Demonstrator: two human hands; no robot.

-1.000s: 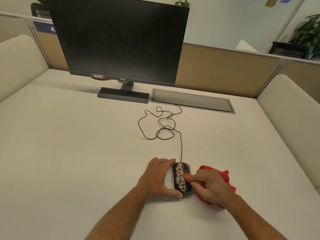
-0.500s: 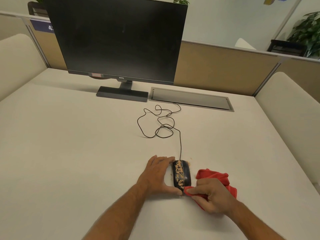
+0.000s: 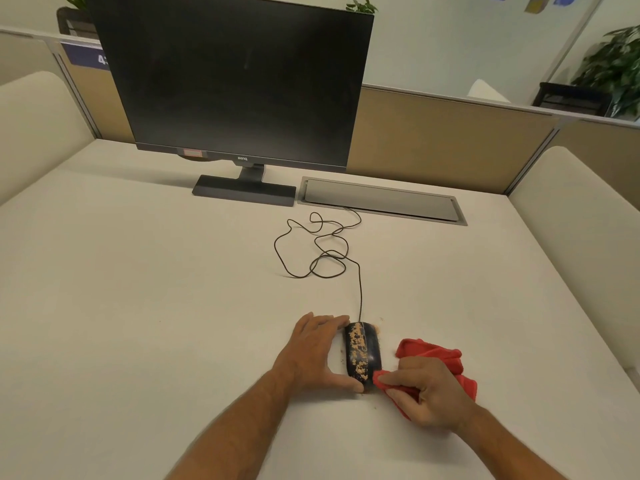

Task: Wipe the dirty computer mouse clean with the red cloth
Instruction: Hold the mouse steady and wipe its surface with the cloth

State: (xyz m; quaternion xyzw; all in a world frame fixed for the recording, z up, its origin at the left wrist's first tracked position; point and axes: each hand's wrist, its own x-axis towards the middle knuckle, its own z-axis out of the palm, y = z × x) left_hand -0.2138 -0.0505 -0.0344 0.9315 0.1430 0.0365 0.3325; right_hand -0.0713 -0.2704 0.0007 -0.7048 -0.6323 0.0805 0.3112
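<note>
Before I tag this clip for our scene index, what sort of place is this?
Most likely an office workstation: a BenQ monitor stands on a white desk, tan cubicle partitions fence it in, and a metal cable hatch is set into the desktop, with the mouse cord running to it.

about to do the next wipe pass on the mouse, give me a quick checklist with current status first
1. Left hand steadies the mouse, thumb at its near end: ok.
2. Right hand grips the red cloth: ok.
3. A cloth corner touches the mouse's near right edge: ok.
4. Mouse top is clean: not ok, tan grime covers its left side.
5. Cable lies slack, clear of both hands: ok.
6. Desk free of crumbs: not ok, specks lie by the mouse's far right corner.
</note>
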